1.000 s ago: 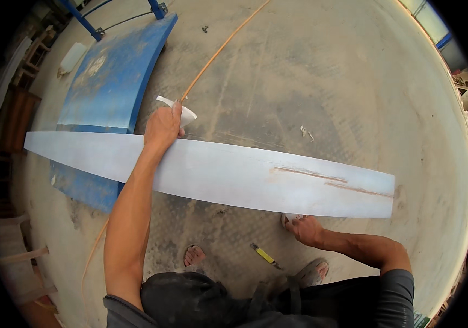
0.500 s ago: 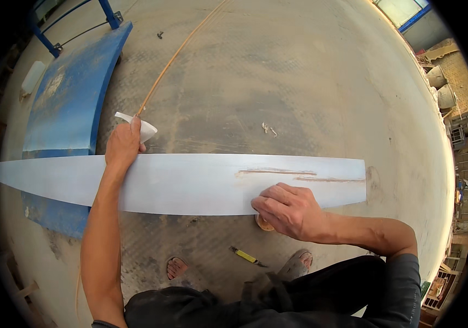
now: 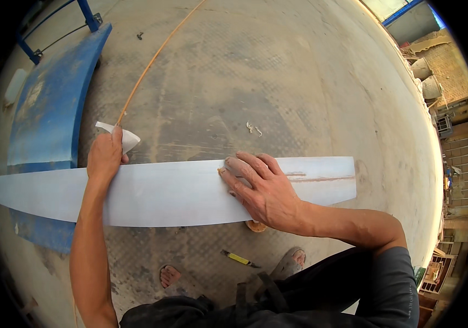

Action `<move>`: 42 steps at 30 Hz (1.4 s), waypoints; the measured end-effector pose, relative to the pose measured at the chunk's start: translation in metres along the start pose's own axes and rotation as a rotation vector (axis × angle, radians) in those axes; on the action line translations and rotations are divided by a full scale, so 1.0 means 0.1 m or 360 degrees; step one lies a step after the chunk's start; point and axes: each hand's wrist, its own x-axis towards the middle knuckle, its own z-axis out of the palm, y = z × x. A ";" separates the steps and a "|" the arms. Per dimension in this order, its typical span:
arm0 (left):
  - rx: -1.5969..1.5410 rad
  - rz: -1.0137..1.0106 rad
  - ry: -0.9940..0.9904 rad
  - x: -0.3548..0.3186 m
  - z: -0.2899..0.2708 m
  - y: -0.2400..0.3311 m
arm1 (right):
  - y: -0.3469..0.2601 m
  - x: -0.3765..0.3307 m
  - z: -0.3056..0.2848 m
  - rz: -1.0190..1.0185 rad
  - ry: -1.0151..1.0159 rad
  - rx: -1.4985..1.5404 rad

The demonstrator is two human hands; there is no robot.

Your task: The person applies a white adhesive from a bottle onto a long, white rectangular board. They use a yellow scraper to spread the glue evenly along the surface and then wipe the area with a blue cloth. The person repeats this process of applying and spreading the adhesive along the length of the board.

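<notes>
A long pale blue-white curved panel (image 3: 163, 194) lies across the view in front of me. My left hand (image 3: 104, 156) grips its far edge and pinches a white folded sheet (image 3: 127, 138) that sticks out beyond the edge. Near the panel's middle, my right hand (image 3: 261, 188) presses flat on the surface, and a small brown abrasive piece (image 3: 221, 171) shows under its fingertips. To the right of that hand a rust-brown streak (image 3: 321, 178) marks the panel.
A blue curved panel (image 3: 48, 109) lies at the left, partly under the pale one. A thin orange rod (image 3: 152, 60) runs over the concrete floor. Near my sandalled feet (image 3: 291, 265) lie a yellow utility knife (image 3: 238, 258) and a brown disc (image 3: 256, 226).
My right hand came up from the panel's near edge onto its top and slid left along it. My left hand kept its grip on the far edge.
</notes>
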 end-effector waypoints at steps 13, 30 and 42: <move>0.0098 0.0073 -0.0051 0.07 0.04 -0.06 | -0.15 0.10 0.08 0.0021 -0.0176 0.0182; 0.0067 0.0035 -0.0083 0.02 0.00 0.01 | -0.44 0.51 0.15 -0.0048 -0.0104 0.0186; 0.0086 0.0041 -0.0119 0.01 -0.02 0.02 | -0.62 0.71 0.24 0.0004 -0.0028 0.0217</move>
